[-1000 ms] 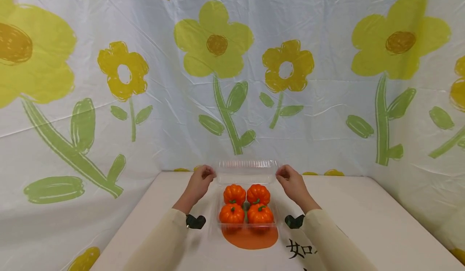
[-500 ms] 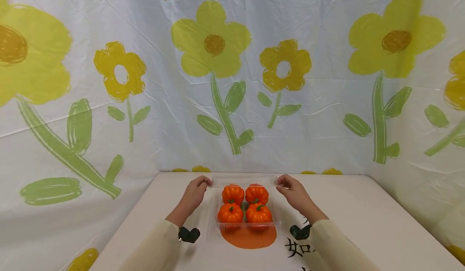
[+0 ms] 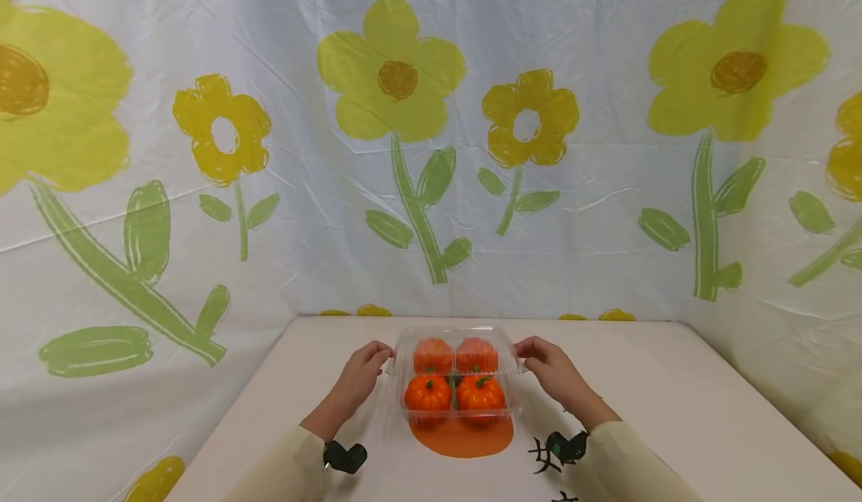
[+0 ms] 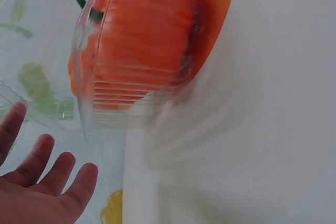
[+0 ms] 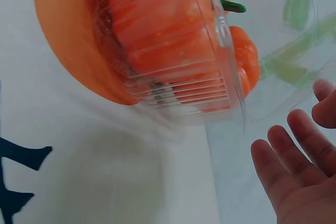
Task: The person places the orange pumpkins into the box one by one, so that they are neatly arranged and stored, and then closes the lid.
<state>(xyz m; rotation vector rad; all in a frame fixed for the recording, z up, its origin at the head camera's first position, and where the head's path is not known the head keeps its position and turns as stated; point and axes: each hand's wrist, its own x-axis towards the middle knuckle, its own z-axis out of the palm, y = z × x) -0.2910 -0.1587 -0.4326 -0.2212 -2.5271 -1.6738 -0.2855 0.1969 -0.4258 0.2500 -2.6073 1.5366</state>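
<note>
A clear plastic clamshell box (image 3: 458,414) stands on the table, with several small orange pumpkins (image 3: 428,393) with green stems inside. Its hinged lid (image 3: 454,333) tilts forward over the back pair, which shows blurred through the plastic; the front pair is uncovered. At the lid's left edge, my left hand (image 3: 360,373) pinches the rim between thumb and index finger. On the opposite edge my right hand (image 3: 555,371) pinches the rim the same way. The other fingers of the left hand (image 4: 47,182) and the right hand (image 5: 299,166) spread loosely beside the box.
The white table (image 3: 646,382) bears a printed orange disc (image 3: 461,440) under the box's front and black characters (image 3: 544,455) at the right. Behind the table hangs a white curtain (image 3: 592,225) with yellow flowers. Dark wrist mounts (image 3: 345,457) sit on both wrists.
Both hands have brought the lid from upright at the back down and forward, so it now hangs over the back pumpkins. The box and pumpkins have stayed in place.
</note>
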